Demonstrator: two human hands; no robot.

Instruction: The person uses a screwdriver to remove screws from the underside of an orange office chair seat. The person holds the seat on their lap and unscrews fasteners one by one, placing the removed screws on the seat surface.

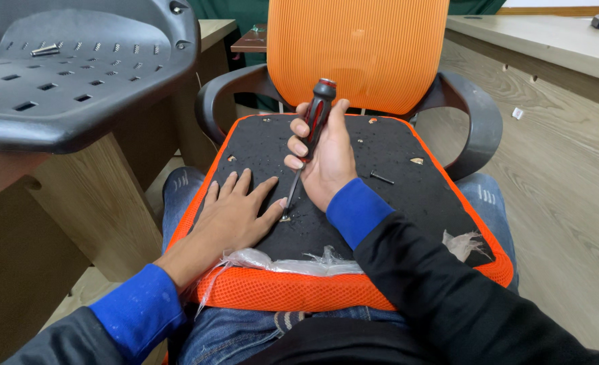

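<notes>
— two hands on it, then?
— yes. my right hand (326, 159) is wrapped around the red-and-black screwdriver (311, 138), tip down on the black underside of the orange seat (394, 182) across my lap.
— and the other?
— my left hand (235, 216) lies flat, fingers spread, just beside the tip. one loose screw (381, 178) lies nearby.

The place looks like an office or classroom used as a makeshift assembly spot. Long wood-laminate desks (549, 40) run along the right side over a wood-look plank floor (570, 223), and a similar desk (76, 196) stands at the left with a black plastic chair shell (76, 74) resting on it. An orange mesh office chair (357, 51) with black armrests stands close by, and a green curtain (235, 10) hangs at the back.
</notes>
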